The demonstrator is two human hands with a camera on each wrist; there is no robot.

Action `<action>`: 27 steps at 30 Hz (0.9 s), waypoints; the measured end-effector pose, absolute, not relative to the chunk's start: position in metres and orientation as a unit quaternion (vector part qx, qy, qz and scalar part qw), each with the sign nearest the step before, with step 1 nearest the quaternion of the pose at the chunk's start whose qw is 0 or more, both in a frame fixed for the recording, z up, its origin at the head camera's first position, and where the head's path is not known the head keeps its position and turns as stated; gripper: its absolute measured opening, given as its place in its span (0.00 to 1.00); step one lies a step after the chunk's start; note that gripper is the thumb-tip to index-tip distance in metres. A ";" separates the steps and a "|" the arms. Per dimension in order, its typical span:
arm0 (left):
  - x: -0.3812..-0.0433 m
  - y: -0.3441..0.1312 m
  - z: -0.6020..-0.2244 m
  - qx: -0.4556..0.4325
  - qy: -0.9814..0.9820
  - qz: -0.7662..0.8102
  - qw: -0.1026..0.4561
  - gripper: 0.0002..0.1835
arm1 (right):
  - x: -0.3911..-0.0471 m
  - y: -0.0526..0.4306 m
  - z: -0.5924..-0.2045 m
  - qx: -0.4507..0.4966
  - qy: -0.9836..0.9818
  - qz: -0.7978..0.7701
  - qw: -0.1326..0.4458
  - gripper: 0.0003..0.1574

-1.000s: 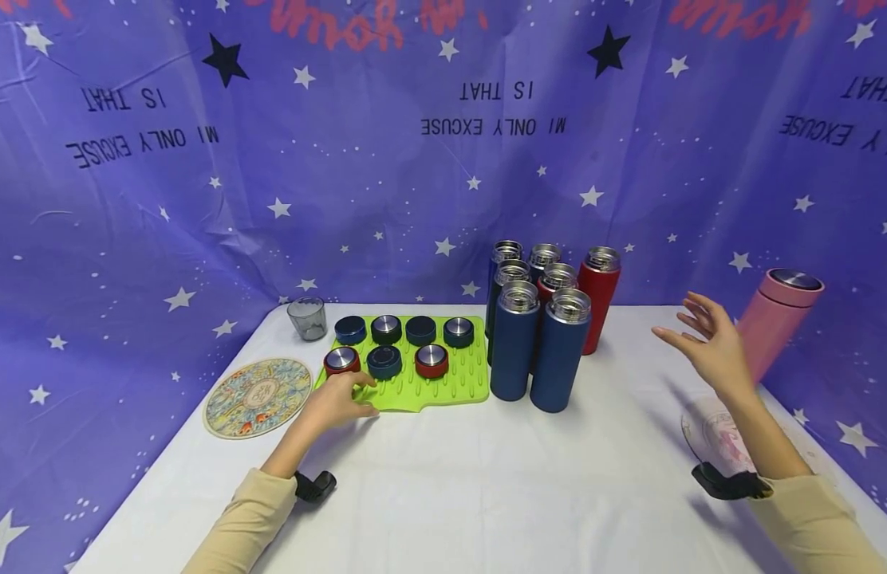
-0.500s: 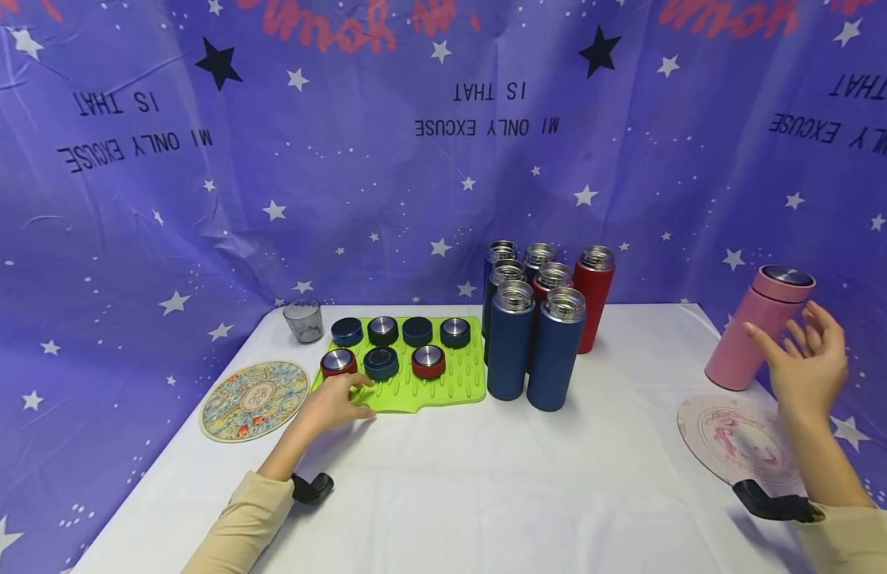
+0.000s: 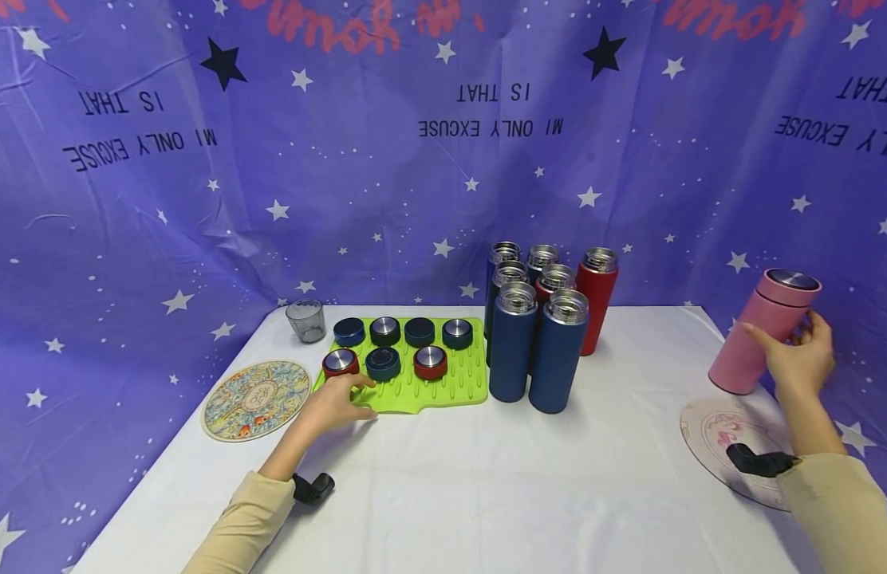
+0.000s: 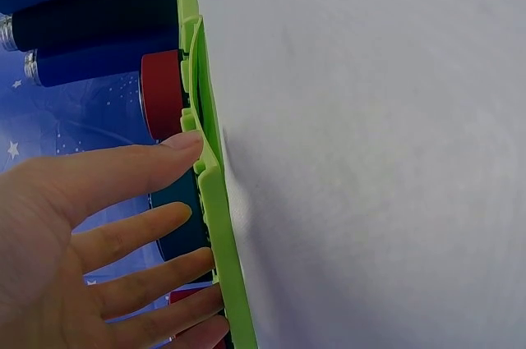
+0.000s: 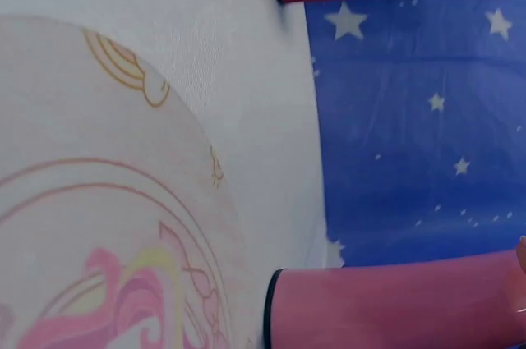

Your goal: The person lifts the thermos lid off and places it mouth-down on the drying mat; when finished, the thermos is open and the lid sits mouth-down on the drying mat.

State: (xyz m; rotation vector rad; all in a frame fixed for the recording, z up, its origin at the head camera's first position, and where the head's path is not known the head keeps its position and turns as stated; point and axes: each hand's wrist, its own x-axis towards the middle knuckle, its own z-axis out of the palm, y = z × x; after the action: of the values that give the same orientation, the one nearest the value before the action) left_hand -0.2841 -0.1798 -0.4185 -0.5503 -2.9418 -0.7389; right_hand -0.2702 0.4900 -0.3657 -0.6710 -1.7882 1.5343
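In the head view, my right hand (image 3: 798, 363) is at the pink thermos bottle (image 3: 748, 351), thumb across its near side and fingers round its right side. The capped bottle stands upright at the table's right. Only a bit of fingertip shows in the right wrist view, against the upper part of the pink bottle (image 5: 394, 304). My left hand (image 3: 336, 402), fingers spread and loosely bent, rests at the front edge of a green ribbed mat (image 4: 215, 201) and holds nothing. Red lid (image 3: 341, 363) and blue lid (image 3: 383, 363) sit just beyond it.
Several uncapped bottles (image 3: 513, 351), blue, dark and red, stand in a group right of the green mat. More lids (image 3: 458, 332) line the mat. A grey glass (image 3: 306, 320) and patterned round mat (image 3: 257, 399) lie left; a pink round mat (image 3: 716, 430) lies under my right wrist.
My right hand went right, past the pink bottle's front, then closed in on its side from the right. The bottle stays in place. My left hand has barely moved.
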 end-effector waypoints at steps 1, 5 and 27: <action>-0.284 -0.180 -0.419 -0.178 -0.954 -0.240 0.029 0.24 | -0.273 0.491 -0.367 -0.259 -0.689 0.583 0.344 0.57; -0.284 -0.180 -0.418 -0.177 -0.954 -0.239 0.029 0.25 | -0.281 0.494 -0.374 -0.262 -0.703 0.544 0.377 0.55; -0.283 -0.172 -0.391 -0.221 -0.938 -0.260 0.059 0.28 | -0.271 0.467 -0.359 -0.181 -0.748 0.447 0.455 0.47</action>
State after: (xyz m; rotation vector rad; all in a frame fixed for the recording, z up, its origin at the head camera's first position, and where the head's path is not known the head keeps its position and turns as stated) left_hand -0.2826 -0.1720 -0.3909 -0.6686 -2.8423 -0.7862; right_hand -0.2708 0.4668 -0.3587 -0.4476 -1.8454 1.1034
